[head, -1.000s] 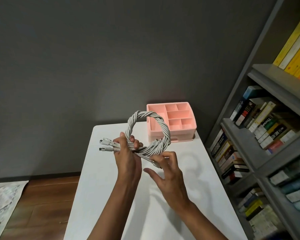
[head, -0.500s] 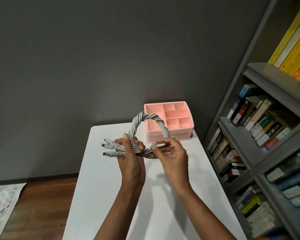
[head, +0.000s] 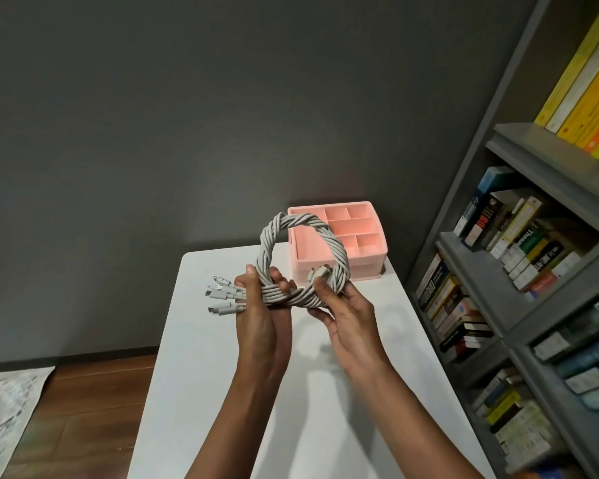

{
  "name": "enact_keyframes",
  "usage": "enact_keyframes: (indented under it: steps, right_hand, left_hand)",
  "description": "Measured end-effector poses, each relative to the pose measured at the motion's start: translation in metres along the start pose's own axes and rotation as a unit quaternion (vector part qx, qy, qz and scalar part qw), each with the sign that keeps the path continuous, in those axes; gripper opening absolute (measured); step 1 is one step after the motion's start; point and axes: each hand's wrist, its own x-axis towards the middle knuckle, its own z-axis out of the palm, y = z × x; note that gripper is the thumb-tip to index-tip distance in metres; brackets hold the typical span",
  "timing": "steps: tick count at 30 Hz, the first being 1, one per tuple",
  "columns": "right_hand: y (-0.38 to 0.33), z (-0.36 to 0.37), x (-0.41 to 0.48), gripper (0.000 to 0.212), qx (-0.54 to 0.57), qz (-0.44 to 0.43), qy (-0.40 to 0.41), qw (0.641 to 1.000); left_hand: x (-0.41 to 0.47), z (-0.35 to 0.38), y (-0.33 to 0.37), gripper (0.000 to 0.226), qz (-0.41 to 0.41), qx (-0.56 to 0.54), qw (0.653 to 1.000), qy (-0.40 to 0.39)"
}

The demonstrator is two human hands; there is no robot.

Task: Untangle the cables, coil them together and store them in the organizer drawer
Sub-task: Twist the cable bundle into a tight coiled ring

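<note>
Both hands hold the twisted cable coil above the desk: the left hand grips its lower left beside the plugs, while the right hand, open a second ago, now pinches a loose connector against the coil. Coiling appears nearly complete; the organizer stands at the far right.

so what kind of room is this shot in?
Probably a home study or small office, though only a corner shows. A grey bookshelf crammed with books runs along the right, a small white table stands by a dark grey wall, and the floor is wood.
</note>
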Motion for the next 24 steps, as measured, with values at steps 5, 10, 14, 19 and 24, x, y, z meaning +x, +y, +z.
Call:
enact_keyframes:
  steps: [5,10,14,19,24]
  right_hand:
    - [-0.004,0.003,0.005,0.021,0.082,0.125,0.058,0.987]
    - [-0.004,0.003,0.006,0.022,0.076,0.053,0.064,0.994]
    - [0.000,0.001,0.001,0.033,-0.013,-0.047,0.067,0.997]
    - [0.011,0.004,-0.004,0.024,-0.043,-0.067,0.090,0.993]
    - [0.010,-0.001,-0.001,0.017,-0.066,-0.036,0.120,0.990]
  left_hand:
    - [-0.010,0.006,-0.002,0.024,0.009,0.045,0.998,-0.032]
    - [-0.014,0.002,-0.002,0.025,0.050,0.172,0.984,0.021]
    - [-0.017,0.000,-0.004,0.016,0.086,0.271,0.958,0.032]
    - [-0.013,0.013,0.000,0.021,0.048,0.228,0.970,0.075]
    - [-0.009,0.010,-0.002,0.023,-0.010,0.198,0.977,0.079]
